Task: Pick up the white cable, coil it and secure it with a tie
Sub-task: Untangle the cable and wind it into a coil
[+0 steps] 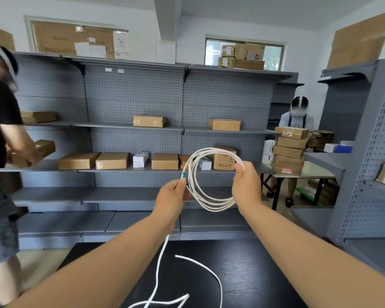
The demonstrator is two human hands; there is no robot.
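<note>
The white cable (209, 202) hangs in the air as a coil of several loops between my two hands. My left hand (171, 196) pinches the coil's left side, where a small green tie (184, 177) sits against the loops. My right hand (246, 183) grips the coil's right upper side with thumb and fingers curled round it. From under my left wrist a loose length of the cable runs down and lies in curves on the black table (242, 274).
Grey pegboard shelving (133, 130) with brown and white boxes fills the wall ahead. A person in a black shirt (0, 134) handles boxes at the left. Another person (298, 116) sits behind a table stacked with parcels (290, 150) at the right.
</note>
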